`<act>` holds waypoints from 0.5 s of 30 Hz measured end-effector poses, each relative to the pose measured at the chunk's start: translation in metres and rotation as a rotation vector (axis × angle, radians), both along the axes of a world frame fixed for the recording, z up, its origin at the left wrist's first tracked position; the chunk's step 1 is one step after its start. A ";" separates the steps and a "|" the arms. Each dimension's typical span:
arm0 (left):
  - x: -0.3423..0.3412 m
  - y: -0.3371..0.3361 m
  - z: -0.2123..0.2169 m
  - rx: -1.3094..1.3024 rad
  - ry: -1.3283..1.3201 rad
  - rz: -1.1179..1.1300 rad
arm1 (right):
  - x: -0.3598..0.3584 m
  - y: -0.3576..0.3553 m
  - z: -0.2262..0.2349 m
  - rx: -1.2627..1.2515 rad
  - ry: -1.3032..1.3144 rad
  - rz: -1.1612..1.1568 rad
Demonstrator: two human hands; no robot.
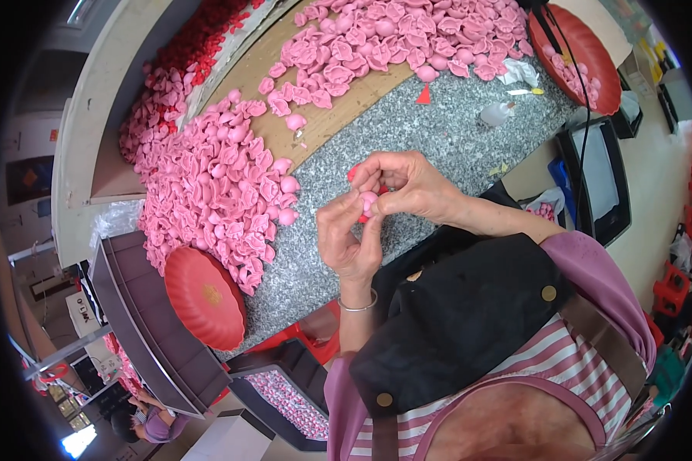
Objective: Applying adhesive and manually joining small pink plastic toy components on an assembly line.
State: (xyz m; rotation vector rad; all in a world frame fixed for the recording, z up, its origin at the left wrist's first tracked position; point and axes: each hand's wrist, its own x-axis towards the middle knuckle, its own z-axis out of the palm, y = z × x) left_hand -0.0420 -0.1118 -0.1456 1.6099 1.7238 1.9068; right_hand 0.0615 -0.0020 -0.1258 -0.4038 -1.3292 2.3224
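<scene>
We see a round red ribbed plastic dish (204,296) at the near left edge of the speckled grey granite table (438,146); its visible face is bare. A second round red plastic dish (592,54) at the far right holds a few pink pieces. A dark rectangular tray (284,396) below the table edge is filled with small pink-and-white pieces. Heaps of pink moulded plastic shells (215,184) cover the table's left side and spread over a brown cardboard sheet (338,107) further back. Just above the table's middle, our left hand (350,238) and right hand (407,188) meet, fingertips pinched closed together on 1 small pink plastic piece (369,201). A crumpled white wrapper (497,114) lies well beyond the hands.
</scene>
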 end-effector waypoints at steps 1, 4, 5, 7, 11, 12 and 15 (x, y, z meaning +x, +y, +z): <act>0.002 0.001 0.001 -0.001 0.016 -0.003 | 0.001 0.003 0.001 0.027 -0.003 0.011; 0.000 -0.001 0.002 -0.032 0.029 -0.012 | 0.001 0.008 -0.006 -0.043 0.010 0.084; -0.002 -0.002 0.002 -0.016 0.040 0.020 | 0.000 0.010 -0.004 -0.027 0.020 0.115; -0.003 -0.005 0.004 -0.079 0.002 0.004 | 0.000 0.009 0.001 -0.043 -0.092 0.121; -0.009 -0.002 0.016 -0.037 0.048 0.021 | -0.001 0.009 0.007 0.010 -0.145 0.112; -0.009 0.000 0.016 -0.028 0.060 0.078 | 0.000 0.010 0.009 0.024 -0.139 0.096; -0.014 -0.002 0.018 0.024 0.018 0.017 | -0.004 0.010 0.009 0.038 -0.113 0.108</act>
